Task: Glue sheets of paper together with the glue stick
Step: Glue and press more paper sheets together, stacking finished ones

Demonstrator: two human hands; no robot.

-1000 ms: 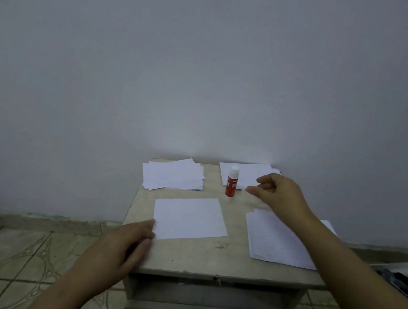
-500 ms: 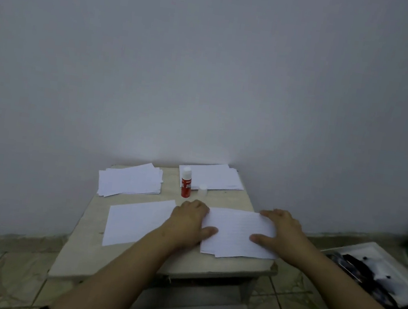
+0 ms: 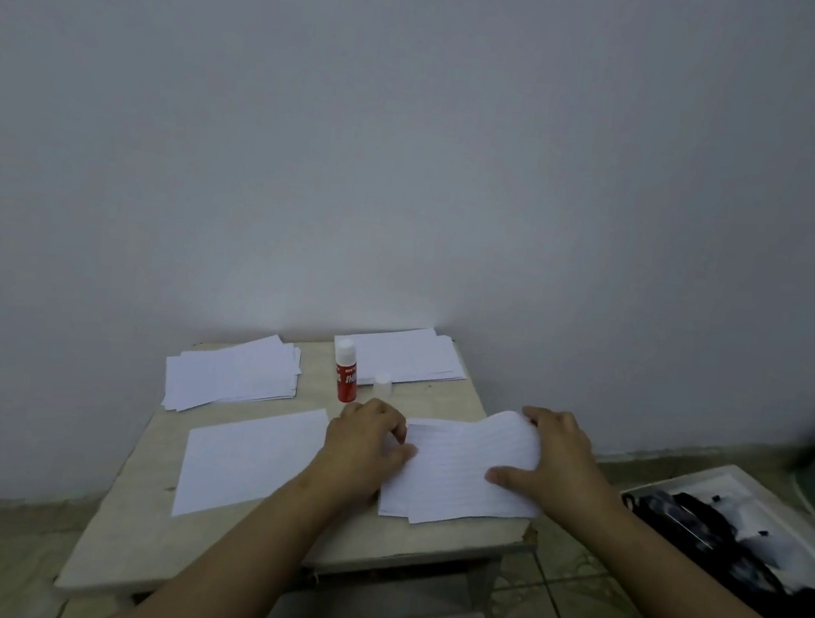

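Observation:
A lined sheet (image 3: 457, 466) lies on top of a small paper pile at the front right of the wooden table (image 3: 148, 534). My right hand (image 3: 556, 463) grips its far right edge and lifts it, so the sheet bows upward. My left hand (image 3: 365, 440) pinches the sheet's left edge. A single white sheet (image 3: 246, 453) lies flat to the left. The red glue stick (image 3: 345, 370) stands upright behind my left hand, uncapped, with its white cap (image 3: 381, 383) standing beside it.
Two more paper stacks sit at the back, one at the left (image 3: 231, 371) and one at the right (image 3: 402, 354), near the wall. A white tray (image 3: 714, 484) with dark items lies on the tiled floor to the right. A drawer front shows below the tabletop.
Both hands moved onto the right pile of lined sheets, the left one leaving the table's front left edge. The right hand has now curled the top sheet's far edge upward. The view shifted right.

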